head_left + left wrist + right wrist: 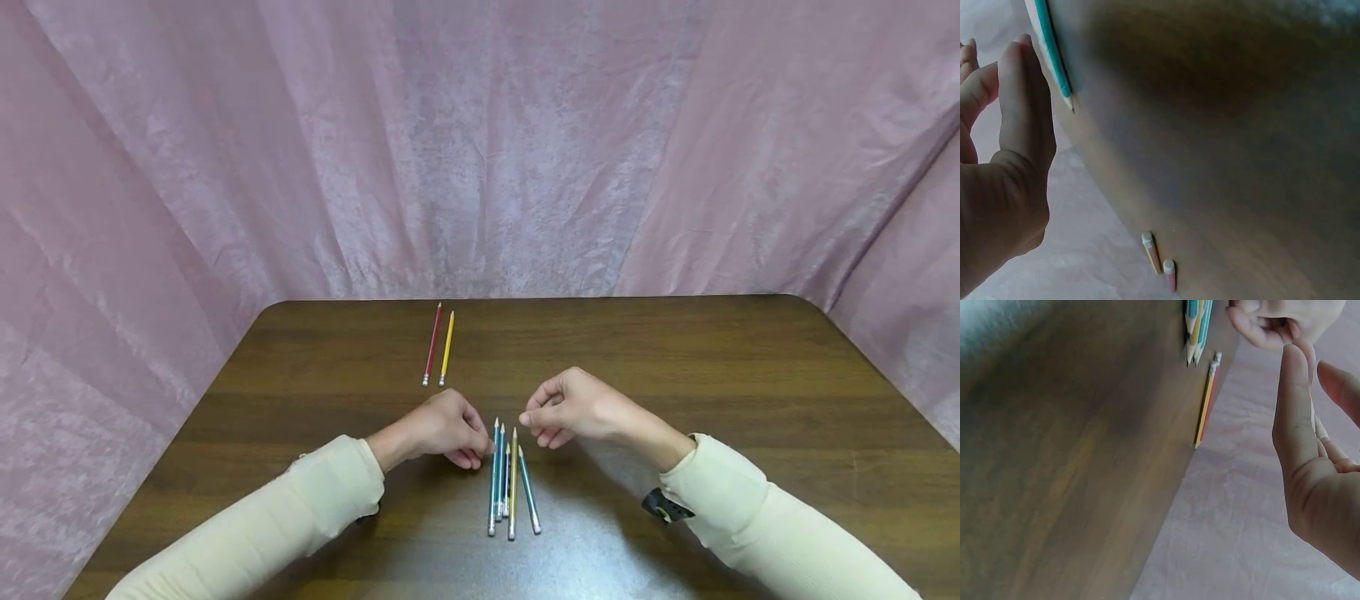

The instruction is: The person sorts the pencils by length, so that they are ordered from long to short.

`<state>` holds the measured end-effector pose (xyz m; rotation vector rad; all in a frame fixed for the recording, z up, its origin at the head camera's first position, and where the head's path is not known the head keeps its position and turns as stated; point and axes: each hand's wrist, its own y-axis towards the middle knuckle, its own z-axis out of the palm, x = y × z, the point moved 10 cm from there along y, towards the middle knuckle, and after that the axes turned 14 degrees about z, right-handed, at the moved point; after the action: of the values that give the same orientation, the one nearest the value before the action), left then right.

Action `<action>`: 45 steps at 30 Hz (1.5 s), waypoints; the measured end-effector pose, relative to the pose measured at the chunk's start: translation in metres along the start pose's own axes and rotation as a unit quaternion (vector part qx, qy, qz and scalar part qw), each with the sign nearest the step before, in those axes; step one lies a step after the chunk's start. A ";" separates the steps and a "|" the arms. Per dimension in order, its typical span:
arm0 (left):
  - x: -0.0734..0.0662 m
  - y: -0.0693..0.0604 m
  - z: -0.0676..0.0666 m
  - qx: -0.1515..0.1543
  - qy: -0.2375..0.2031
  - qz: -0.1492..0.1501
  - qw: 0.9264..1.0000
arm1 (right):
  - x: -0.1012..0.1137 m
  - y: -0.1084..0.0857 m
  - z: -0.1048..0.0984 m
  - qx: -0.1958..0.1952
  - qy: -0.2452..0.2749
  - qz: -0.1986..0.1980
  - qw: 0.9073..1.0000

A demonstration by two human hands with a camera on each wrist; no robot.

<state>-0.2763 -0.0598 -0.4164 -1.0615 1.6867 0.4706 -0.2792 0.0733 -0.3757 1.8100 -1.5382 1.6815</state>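
In the head view a small bunch of pencils lies on the table, points facing away: several teal pencils [528,492], a gold pencil [513,492] and a dark one partly hidden among them. My left hand [450,431] is just left of the bunch, its fingertips beside the leftmost teal pencil [492,492]; whether they touch it I cannot tell. To the right of the pencil tips, my right hand [573,408] hovers with loosely bent fingers and nothing in them. The right wrist view shows its index finger [1294,400] and thumb apart.
Farther back, left of centre, a red pencil [432,344] and a yellow pencil [447,348] lie side by side, eraser ends toward me. The brown wooden table [712,358] has rounded far corners. Pink curtains [525,150] hang behind it and at both sides.
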 end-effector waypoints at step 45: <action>0.013 -0.012 -0.008 0.002 0.135 -0.007 0.991 | -0.037 0.007 0.043 0.038 -0.019 0.062 0.997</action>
<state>-0.2722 -0.0775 -0.4227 -1.1728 1.9142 0.3246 -0.2518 0.0570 -0.4233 1.8267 -1.6565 1.7939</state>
